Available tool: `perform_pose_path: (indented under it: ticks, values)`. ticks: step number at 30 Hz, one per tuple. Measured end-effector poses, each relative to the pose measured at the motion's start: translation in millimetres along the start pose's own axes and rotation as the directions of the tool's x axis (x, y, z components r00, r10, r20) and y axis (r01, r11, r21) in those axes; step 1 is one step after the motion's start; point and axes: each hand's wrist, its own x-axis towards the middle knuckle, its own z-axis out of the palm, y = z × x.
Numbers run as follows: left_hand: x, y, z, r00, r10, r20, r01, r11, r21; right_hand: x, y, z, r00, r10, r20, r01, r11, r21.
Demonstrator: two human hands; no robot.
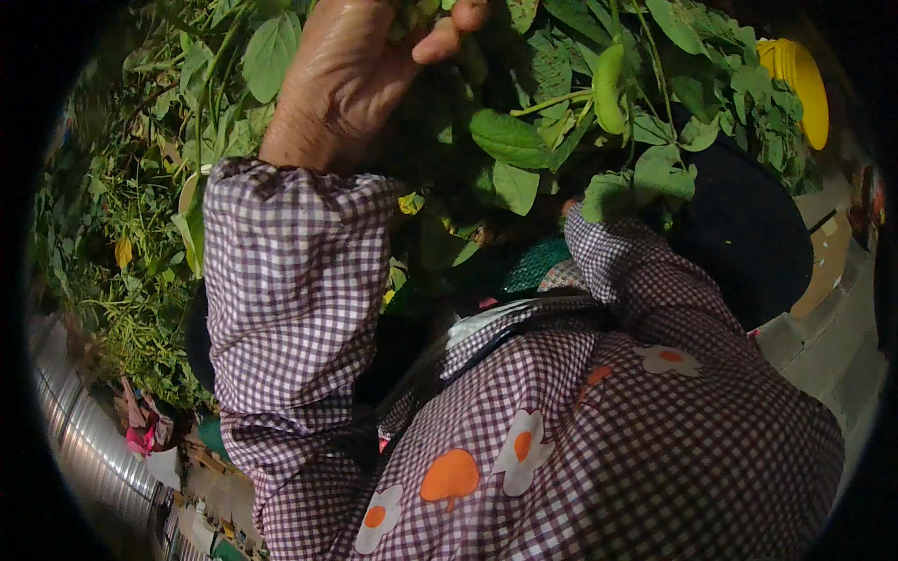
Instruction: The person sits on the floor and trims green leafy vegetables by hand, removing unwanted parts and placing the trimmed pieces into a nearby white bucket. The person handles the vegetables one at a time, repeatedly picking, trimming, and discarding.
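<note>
My left hand is raised at the top, fingers bent among green leaves and partly cut off by the picture's edge; whether it grips a stem or pod is hidden. My right hand is almost wholly behind leaves below the bean plants, only a bit of skin showing past the checked cuff. A plump green pod hangs on a stem above it. Broad green leaves lie between my two hands. A green woven basket or mesh shows beside the right cuff.
A large heap of leafy plants fills the left side. At the far right lies a yellow plastic container. Dark cloth or a trouser leg is right of my sleeve. Corrugated metal and scattered scraps are at the lower left.
</note>
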Motion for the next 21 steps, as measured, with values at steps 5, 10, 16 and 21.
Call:
perform_pose_path:
  ticks: [5,10,16,21]
  values:
    - [-7,9,21,0.974,-0.024,-0.225,0.071,0.977,0.202,7,5,4,1.0,-0.016,0.004,0.016,1.0,0.0]
    - [-6,18,3,0.993,-0.113,-0.036,0.119,0.935,0.335,14,4,6,0.999,-0.05,0.011,0.05,0.999,-0.01]
    - [-7,15,1,0.974,-0.121,-0.192,0.176,0.938,0.299,22,3,-1,0.996,-0.091,0.016,0.091,0.996,-0.011]
    - [-2,9,-49,0.977,0.04,0.21,-0.059,0.995,0.084,22,-25,-24,0.976,-0.216,0.004,0.216,0.976,-0.005]
